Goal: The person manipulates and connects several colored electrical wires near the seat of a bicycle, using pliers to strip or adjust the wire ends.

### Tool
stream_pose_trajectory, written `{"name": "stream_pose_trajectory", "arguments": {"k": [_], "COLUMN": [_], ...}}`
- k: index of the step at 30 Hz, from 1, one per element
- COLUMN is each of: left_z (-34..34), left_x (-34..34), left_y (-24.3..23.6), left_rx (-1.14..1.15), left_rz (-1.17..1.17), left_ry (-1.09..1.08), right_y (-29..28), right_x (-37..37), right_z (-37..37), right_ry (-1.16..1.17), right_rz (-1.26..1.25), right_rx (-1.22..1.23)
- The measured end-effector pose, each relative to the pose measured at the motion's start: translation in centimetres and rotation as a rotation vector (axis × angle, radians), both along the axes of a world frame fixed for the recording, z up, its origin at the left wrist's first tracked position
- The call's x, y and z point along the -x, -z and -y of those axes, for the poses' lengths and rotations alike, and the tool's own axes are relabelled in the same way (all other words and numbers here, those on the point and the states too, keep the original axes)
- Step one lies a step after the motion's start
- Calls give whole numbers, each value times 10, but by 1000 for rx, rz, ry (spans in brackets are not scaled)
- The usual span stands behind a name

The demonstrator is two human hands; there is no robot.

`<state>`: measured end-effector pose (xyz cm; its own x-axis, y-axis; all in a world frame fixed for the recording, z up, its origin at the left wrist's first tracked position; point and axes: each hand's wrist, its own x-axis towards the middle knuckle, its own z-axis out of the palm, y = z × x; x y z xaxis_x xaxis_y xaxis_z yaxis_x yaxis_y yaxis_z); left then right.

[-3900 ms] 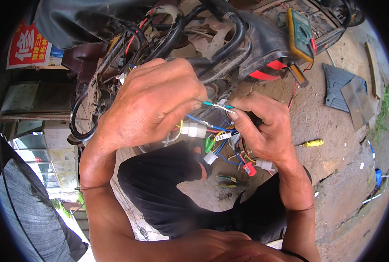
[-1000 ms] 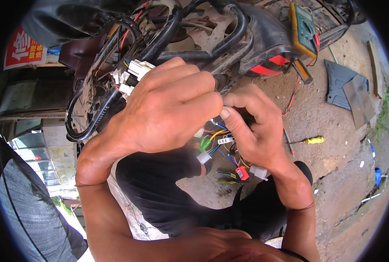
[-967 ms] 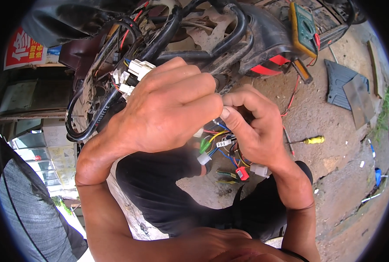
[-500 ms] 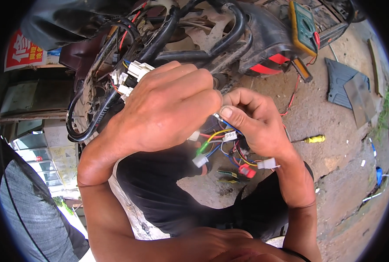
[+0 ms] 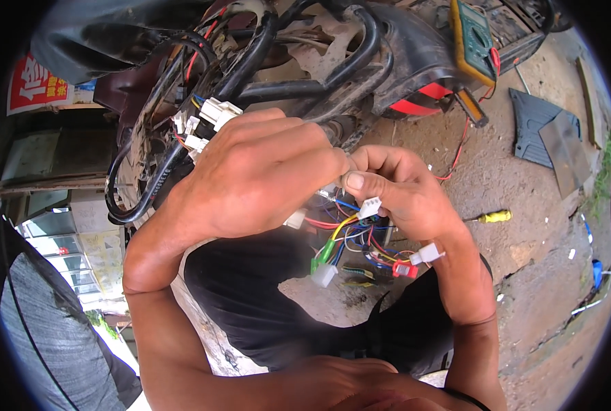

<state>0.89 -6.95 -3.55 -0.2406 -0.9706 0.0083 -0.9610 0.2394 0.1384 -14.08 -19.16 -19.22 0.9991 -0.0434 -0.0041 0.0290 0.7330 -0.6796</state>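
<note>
Head view showed the left hand (image 5: 259, 177) and right hand (image 5: 407, 195) pinched closed, fingertips meeting, what they gripped hidden; just below hung a multicoloured wiring harness (image 5: 370, 231) with white and red connectors (image 5: 324, 275).

Rough brown ground (image 5: 483, 179) carried a yellow-handled screwdriver (image 5: 495, 216); toward its grassy edge lay a dark ribbed panel (image 5: 533, 122), a brown sheet (image 5: 566, 152) overlapping it, and a plank (image 5: 589, 103).
</note>
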Motion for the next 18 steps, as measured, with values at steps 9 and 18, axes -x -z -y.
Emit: {"name": "stream_pose_trajectory", "arguments": {"k": [9,18], "left_z": [6,7], "left_x": [4,3], "left_y": [0,5], "left_rx": [-25,-1], "left_rz": [-28,-18], "left_ry": [-93,-71], "right_y": [6,8], "right_x": [-1,-8], "right_z": [-4,-7], "right_ry": [513,989], "right_rz": [193,364], "right_rx": [684,1087]}}
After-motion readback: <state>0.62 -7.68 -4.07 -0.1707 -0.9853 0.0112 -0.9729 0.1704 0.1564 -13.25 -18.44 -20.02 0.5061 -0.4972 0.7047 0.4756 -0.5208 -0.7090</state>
